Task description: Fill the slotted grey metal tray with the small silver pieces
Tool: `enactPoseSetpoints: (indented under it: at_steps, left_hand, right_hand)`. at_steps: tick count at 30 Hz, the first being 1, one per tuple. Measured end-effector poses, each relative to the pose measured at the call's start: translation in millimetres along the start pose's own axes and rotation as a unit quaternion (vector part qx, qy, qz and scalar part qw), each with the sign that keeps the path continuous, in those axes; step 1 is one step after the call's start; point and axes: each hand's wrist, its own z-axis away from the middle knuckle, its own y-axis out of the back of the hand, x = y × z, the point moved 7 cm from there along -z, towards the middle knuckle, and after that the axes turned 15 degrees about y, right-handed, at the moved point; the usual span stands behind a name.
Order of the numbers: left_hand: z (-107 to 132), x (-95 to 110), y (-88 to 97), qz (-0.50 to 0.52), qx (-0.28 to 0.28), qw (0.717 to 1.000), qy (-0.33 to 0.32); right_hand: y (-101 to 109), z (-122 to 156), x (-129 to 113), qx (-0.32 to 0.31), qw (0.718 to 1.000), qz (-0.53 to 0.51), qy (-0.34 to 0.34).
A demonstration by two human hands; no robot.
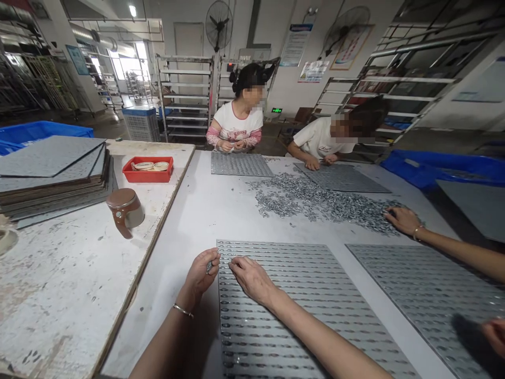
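Observation:
My left hand [203, 273] is curled at the near left corner of a grey slotted tray [300, 305], its fingers closed round a few small metal parts. My right hand [250, 276] rests on the tray's top left area, fingertips pinched together against a slot in the first rows. Most slots of the tray hold small shiny parts. A loose heap of the same metal parts [315, 202] lies spread across the table beyond the tray.
A co-worker's hand [402, 220] reaches into the heap from the right, above a second tray [426, 295]. Two people sit at the far side with their own trays [239, 164]. On the left bench are stacked trays [51, 179], a brown mug [126, 210] and a red bin [148, 169].

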Motion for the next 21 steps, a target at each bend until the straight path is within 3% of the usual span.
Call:
enactPoseSetpoints:
  at_steps: [2, 4, 7, 10, 18, 21]
  left_hand:
    - [1, -1, -3.1, -0.019, -0.009, 1.000, 0.003]
    - [3, -3, -6.5, -0.040, -0.016, 0.999, 0.004]
    - [6, -7, -12.3, -0.076, -0.021, 0.997, 0.004]
    - [8, -13, -18.0, -0.113, -0.023, 0.993, 0.014]
    - [10, -24, -20.7, -0.161, -0.018, 0.985, 0.065]
    - [7, -25, -17.2, -0.154, -0.007, 0.986, 0.065]
  right_hand:
    - [6, -2, 1, 0.031, 0.998, -0.050, -0.015]
    - [17, -2, 6, 0.104, 0.986, -0.111, -0.062]
    - [22, -1, 16, 0.188, 0.938, -0.234, -0.174]
    - [19, -5, 14, 0.201, 0.896, -0.330, -0.218]
    - [43, -7, -1, 0.172, 0.950, -0.218, -0.139]
    - [43, -5, 4, 0.156, 0.955, -0.209, -0.143]
